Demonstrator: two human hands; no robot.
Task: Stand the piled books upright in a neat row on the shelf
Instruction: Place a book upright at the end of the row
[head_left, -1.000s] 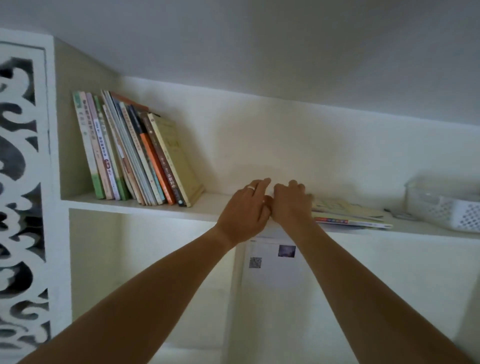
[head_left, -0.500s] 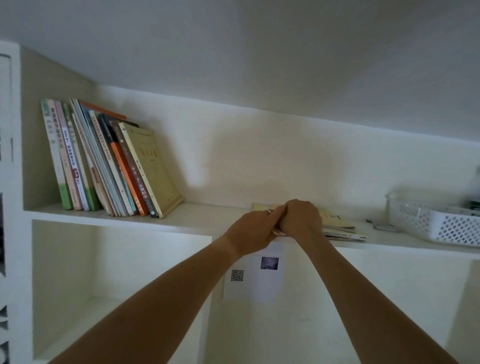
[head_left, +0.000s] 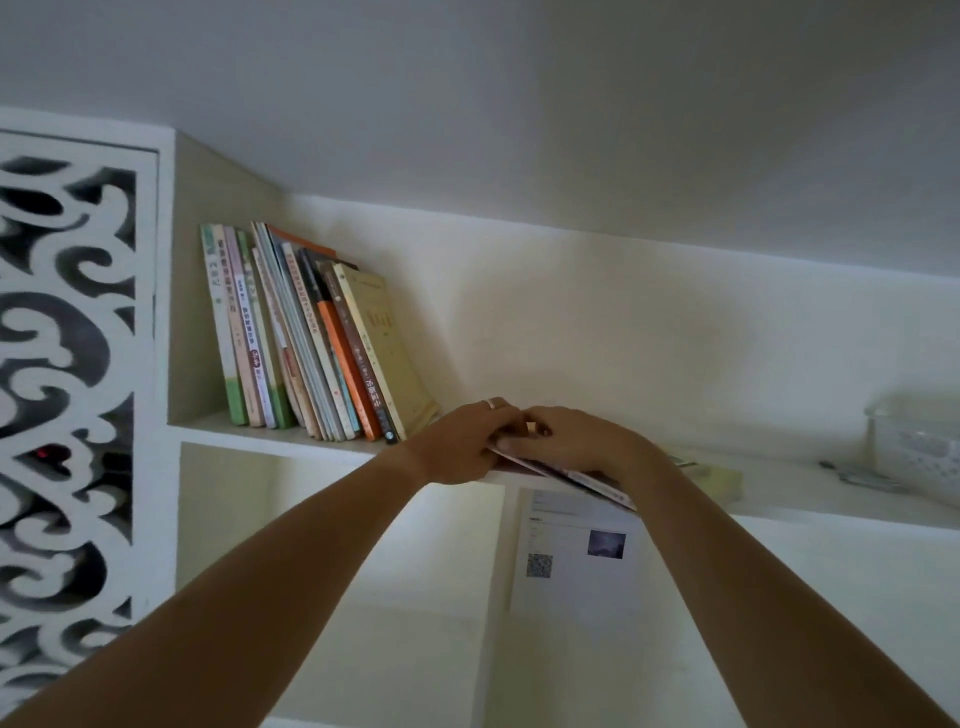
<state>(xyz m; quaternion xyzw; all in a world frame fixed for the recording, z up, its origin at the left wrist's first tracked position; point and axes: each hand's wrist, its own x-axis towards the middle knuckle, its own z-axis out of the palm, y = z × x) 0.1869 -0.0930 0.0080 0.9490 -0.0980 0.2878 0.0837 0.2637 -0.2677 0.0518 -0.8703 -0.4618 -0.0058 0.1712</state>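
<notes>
Both my left hand (head_left: 460, 441) and right hand (head_left: 571, 441) now grip the top thin book (head_left: 566, 475), its edge newly tilted off the flat pile (head_left: 717, 475) on the shelf (head_left: 291, 441), ready to join the leaning row (head_left: 306, 338).

White wooden shelf (head_left: 291, 441): leaning row of thin paperback books (head_left: 306, 338) left, flat pale book (head_left: 719, 478) centre-right, white perforated plastic basket (head_left: 919, 441) far right.

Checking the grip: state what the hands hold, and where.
Both hands, left hand and right hand, grip the thin flat books at their raised left edge.
</notes>
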